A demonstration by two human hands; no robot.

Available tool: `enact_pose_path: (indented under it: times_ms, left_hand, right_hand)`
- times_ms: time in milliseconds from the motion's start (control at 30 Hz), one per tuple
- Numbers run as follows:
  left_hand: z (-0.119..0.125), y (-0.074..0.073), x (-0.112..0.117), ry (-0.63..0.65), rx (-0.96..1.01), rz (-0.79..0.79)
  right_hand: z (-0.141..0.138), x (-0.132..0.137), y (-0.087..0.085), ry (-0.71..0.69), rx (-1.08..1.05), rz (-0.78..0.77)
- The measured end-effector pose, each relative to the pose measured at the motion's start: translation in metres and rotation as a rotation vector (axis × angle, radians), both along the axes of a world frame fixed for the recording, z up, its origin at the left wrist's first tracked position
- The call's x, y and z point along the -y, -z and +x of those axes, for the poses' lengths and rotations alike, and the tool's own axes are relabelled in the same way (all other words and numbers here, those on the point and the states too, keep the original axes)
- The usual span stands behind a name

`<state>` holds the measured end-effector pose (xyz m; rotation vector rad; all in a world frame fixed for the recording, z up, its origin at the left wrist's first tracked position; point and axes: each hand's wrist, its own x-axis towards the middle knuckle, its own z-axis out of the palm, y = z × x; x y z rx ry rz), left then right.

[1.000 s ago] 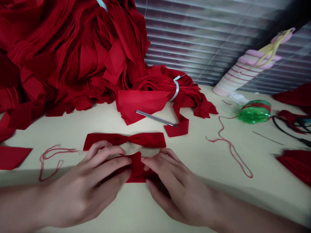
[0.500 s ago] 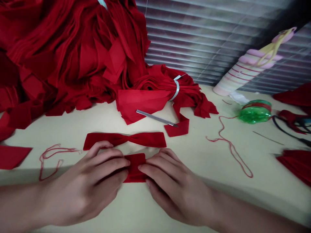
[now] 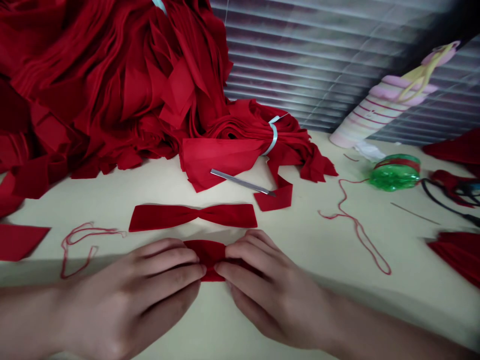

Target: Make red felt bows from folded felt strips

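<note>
Folded red fabric strip, lower centre of the frame: sitting between the left hand and right hand, both pinching it from either side on the desk, fingertips almost meeting. Pinched red fabric bow lying just above.

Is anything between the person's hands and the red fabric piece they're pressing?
Nothing visible is: the fingers of the left hand and right hand touch the red fabric piece directly. The flat red bow lies beyond it, clear of both hands.
</note>
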<state>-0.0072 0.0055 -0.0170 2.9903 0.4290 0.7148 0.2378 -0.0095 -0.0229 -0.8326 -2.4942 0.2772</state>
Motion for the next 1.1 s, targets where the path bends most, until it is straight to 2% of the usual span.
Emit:
enact_pose_path:
  times_ms: [200, 467, 833, 1100]
  left_hand:
    - [0.0034, -0.0044, -0.0042, 0.007, 0.023, -0.022]
    - [0.0064, -0.0035, -0.0039, 0.005, 0.074, -0.048]
    - [0.0062, -0.002, -0.0047, -0.01, 0.065, -0.013]
    - [0.0047, -0.0012, -0.0046, 0.006, 0.061, -0.048]
  right_hand:
    - [-0.0014, 0.0006, 0.0006, 0.017, -0.027, 0.028]
    - [-0.0014, -0.0002, 0.0009, 0.029, -0.057, 0.009]
    - [-0.0022, 0.0006, 0.0, 0.036, -0.065, -0.009]
    - [-0.0011, 0.0001, 0.0004, 0.012, -0.049, -0.023]
